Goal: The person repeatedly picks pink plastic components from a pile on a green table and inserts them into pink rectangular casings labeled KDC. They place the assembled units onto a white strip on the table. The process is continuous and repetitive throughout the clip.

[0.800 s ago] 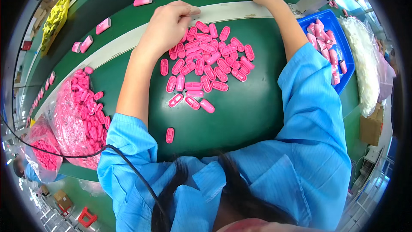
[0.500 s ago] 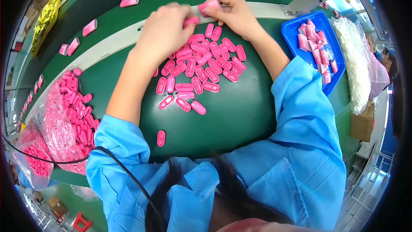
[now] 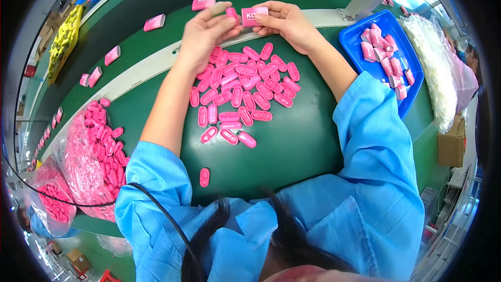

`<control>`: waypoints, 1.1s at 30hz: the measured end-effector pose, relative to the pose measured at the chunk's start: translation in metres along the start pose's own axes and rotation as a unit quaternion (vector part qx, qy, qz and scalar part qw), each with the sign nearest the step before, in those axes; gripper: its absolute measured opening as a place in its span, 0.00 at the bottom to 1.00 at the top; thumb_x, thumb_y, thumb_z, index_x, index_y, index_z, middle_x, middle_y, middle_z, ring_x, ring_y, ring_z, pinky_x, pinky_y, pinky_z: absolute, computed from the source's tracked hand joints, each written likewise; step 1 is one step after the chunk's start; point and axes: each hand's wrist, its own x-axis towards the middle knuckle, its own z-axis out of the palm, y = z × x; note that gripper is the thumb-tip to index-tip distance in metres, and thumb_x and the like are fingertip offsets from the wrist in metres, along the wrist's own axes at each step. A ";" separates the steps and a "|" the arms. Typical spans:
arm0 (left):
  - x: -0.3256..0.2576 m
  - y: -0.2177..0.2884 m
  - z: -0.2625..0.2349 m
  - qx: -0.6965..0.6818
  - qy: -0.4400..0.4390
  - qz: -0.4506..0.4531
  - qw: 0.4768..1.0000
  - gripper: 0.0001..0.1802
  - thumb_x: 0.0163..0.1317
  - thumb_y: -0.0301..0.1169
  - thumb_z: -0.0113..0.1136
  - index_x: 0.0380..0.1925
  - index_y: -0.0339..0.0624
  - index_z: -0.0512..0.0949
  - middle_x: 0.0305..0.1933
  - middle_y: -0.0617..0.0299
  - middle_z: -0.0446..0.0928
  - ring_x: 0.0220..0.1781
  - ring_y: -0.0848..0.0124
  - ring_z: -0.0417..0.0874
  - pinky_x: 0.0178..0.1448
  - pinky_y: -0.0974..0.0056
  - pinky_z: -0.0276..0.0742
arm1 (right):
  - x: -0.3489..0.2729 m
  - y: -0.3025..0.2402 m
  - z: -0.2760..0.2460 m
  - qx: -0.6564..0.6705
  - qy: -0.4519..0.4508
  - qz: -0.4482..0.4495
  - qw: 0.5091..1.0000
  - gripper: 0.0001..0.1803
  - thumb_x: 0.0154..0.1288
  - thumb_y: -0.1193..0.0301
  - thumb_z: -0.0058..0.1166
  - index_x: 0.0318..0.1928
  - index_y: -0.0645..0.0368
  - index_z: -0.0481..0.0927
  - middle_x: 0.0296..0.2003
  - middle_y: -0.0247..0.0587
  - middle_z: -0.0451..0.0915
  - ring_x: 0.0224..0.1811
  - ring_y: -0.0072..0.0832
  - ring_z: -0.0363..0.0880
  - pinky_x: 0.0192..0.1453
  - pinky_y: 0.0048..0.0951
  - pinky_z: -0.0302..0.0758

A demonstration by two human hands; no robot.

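A worker in a blue smock leans over a green bench [image 3: 313, 151], both hands raised at its far edge. The right hand [image 3: 287, 21] grips a pink rectangular block [image 3: 254, 15], fingers closed around its end; the left hand [image 3: 203, 34] pinches a small pink oval cap [image 3: 230, 12] between thumb and fingertips, held just beside the block, though motion blur hides whether the two touch. Below the hands lies a loose heap of oval caps [image 3: 245, 91], with one stray cap [image 3: 204, 177] apart near the worker's sleeve. Much appears left to do: the heap is large, and clear bags [image 3: 88, 162] at the left hold many more pink caps. To the right, a blue tray [image 3: 360, 34] holds about a dozen pink blocks, only partly filling it. Further pink blocks [image 3: 154, 22] lie spaced along the belt beyond the white strip. A bag of white parts [image 3: 433, 68] sits beyond the tray.
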 end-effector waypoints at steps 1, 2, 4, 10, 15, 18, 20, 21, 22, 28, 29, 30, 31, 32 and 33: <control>-0.001 -0.002 0.005 -0.012 0.006 -0.005 1.000 0.18 0.63 0.25 0.59 0.53 0.35 0.73 0.44 0.56 0.80 0.43 0.69 0.84 0.52 0.70 0.80 | 0.000 -0.001 -0.001 -0.010 0.005 0.001 1.000 0.17 0.66 0.68 0.57 0.51 0.65 0.75 0.37 0.37 0.81 0.36 0.18 0.79 0.44 0.18 0.76; 0.000 0.000 0.003 0.017 0.010 -0.016 1.000 0.17 0.63 0.25 0.60 0.52 0.35 0.74 0.44 0.57 0.80 0.43 0.69 0.83 0.52 0.70 0.80 | 0.001 -0.002 -0.002 -0.018 0.006 -0.004 1.000 0.17 0.66 0.68 0.57 0.51 0.65 0.76 0.38 0.37 0.81 0.36 0.18 0.79 0.44 0.19 0.76; -0.001 0.003 0.004 0.044 0.026 -0.021 0.998 0.17 0.62 0.26 0.61 0.50 0.34 0.76 0.45 0.57 0.80 0.43 0.70 0.83 0.52 0.70 0.80 | 0.000 -0.002 -0.002 -0.033 0.011 -0.008 0.999 0.16 0.66 0.69 0.56 0.50 0.65 0.76 0.38 0.38 0.81 0.36 0.18 0.79 0.44 0.19 0.76; -0.008 0.002 0.007 0.039 0.058 0.010 0.997 0.19 0.61 0.29 0.63 0.51 0.34 0.77 0.45 0.58 0.82 0.43 0.75 0.82 0.50 0.71 0.78 | 0.000 0.000 0.017 -0.034 0.038 -0.028 0.998 0.16 0.65 0.70 0.57 0.51 0.65 0.76 0.40 0.38 0.81 0.37 0.19 0.79 0.47 0.21 0.77; -0.011 0.003 0.011 0.163 0.068 0.068 0.982 0.19 0.60 0.28 0.64 0.50 0.31 0.78 0.42 0.55 0.83 0.43 0.75 0.83 0.49 0.71 0.78 | -0.001 -0.002 0.019 -0.012 0.040 -0.032 0.999 0.16 0.65 0.72 0.57 0.52 0.65 0.76 0.43 0.41 0.81 0.41 0.23 0.80 0.49 0.23 0.78; -0.010 0.003 0.010 0.228 0.071 0.103 0.966 0.18 0.59 0.28 0.64 0.48 0.31 0.79 0.41 0.53 0.84 0.41 0.74 0.84 0.48 0.70 0.79 | -0.002 -0.001 0.018 -0.031 0.042 -0.066 0.996 0.16 0.64 0.74 0.58 0.51 0.67 0.76 0.42 0.42 0.81 0.42 0.24 0.81 0.50 0.24 0.79; -0.009 0.003 0.008 0.273 0.076 0.133 0.950 0.17 0.58 0.28 0.65 0.47 0.31 0.80 0.41 0.51 0.84 0.40 0.73 0.85 0.47 0.70 0.80 | -0.002 0.002 0.018 -0.060 0.051 -0.126 0.989 0.17 0.62 0.74 0.59 0.50 0.69 0.77 0.40 0.44 0.82 0.40 0.24 0.82 0.48 0.24 0.79; -0.010 0.004 0.009 0.285 0.075 0.143 0.945 0.17 0.58 0.29 0.65 0.47 0.31 0.80 0.40 0.51 0.84 0.40 0.72 0.85 0.47 0.69 0.80 | -0.002 0.002 0.017 -0.064 0.051 -0.133 0.988 0.17 0.62 0.74 0.59 0.50 0.69 0.77 0.40 0.44 0.82 0.40 0.24 0.82 0.48 0.24 0.80; -0.011 0.008 0.012 0.297 0.074 0.152 0.940 0.17 0.58 0.29 0.65 0.46 0.32 0.80 0.40 0.50 0.84 0.40 0.72 0.85 0.47 0.69 0.80 | -0.001 0.002 0.016 -0.068 0.050 -0.140 0.987 0.17 0.62 0.74 0.59 0.50 0.69 0.77 0.40 0.44 0.82 0.40 0.24 0.82 0.48 0.24 0.80; -0.012 0.010 0.014 0.310 0.068 0.147 0.937 0.18 0.57 0.29 0.66 0.46 0.32 0.80 0.39 0.50 0.84 0.40 0.70 0.86 0.46 0.69 0.80 | -0.003 -0.009 0.008 -0.045 0.013 -0.059 0.997 0.17 0.63 0.74 0.59 0.51 0.68 0.76 0.42 0.43 0.82 0.41 0.25 0.82 0.49 0.25 0.80; -0.013 0.010 0.016 0.314 0.072 0.145 0.935 0.18 0.57 0.29 0.66 0.46 0.31 0.80 0.38 0.50 0.84 0.40 0.70 0.86 0.46 0.69 0.80 | -0.002 -0.009 0.007 -0.050 0.009 -0.052 0.997 0.17 0.64 0.74 0.58 0.51 0.67 0.76 0.43 0.43 0.81 0.42 0.26 0.81 0.50 0.26 0.80; -0.014 0.011 0.017 0.322 0.082 0.149 0.931 0.17 0.57 0.29 0.65 0.46 0.31 0.80 0.38 0.50 0.84 0.39 0.70 0.86 0.46 0.69 0.80 | -0.002 -0.007 0.007 -0.057 0.016 -0.061 0.996 0.17 0.64 0.74 0.58 0.51 0.67 0.76 0.43 0.43 0.81 0.42 0.26 0.81 0.49 0.26 0.80; -0.016 0.012 0.021 0.330 0.092 0.154 0.927 0.17 0.57 0.29 0.65 0.46 0.31 0.80 0.38 0.50 0.84 0.39 0.70 0.86 0.46 0.69 0.80 | -0.001 -0.004 0.006 -0.065 0.024 -0.069 0.995 0.17 0.64 0.74 0.58 0.51 0.67 0.76 0.43 0.43 0.81 0.42 0.26 0.81 0.49 0.26 0.81; -0.018 0.011 0.023 0.338 0.101 0.158 0.922 0.17 0.57 0.29 0.65 0.46 0.31 0.80 0.39 0.50 0.84 0.39 0.70 0.86 0.46 0.69 0.80 | -0.001 -0.001 0.006 -0.073 0.032 -0.077 0.994 0.17 0.64 0.74 0.58 0.51 0.67 0.76 0.43 0.43 0.81 0.42 0.26 0.81 0.49 0.26 0.81; -0.017 0.011 0.025 0.345 0.105 0.160 0.919 0.17 0.57 0.29 0.65 0.46 0.31 0.80 0.39 0.49 0.84 0.39 0.70 0.86 0.45 0.70 0.80 | -0.002 -0.001 0.006 -0.071 0.037 -0.072 0.994 0.16 0.64 0.74 0.58 0.51 0.67 0.76 0.43 0.44 0.81 0.42 0.26 0.81 0.49 0.26 0.81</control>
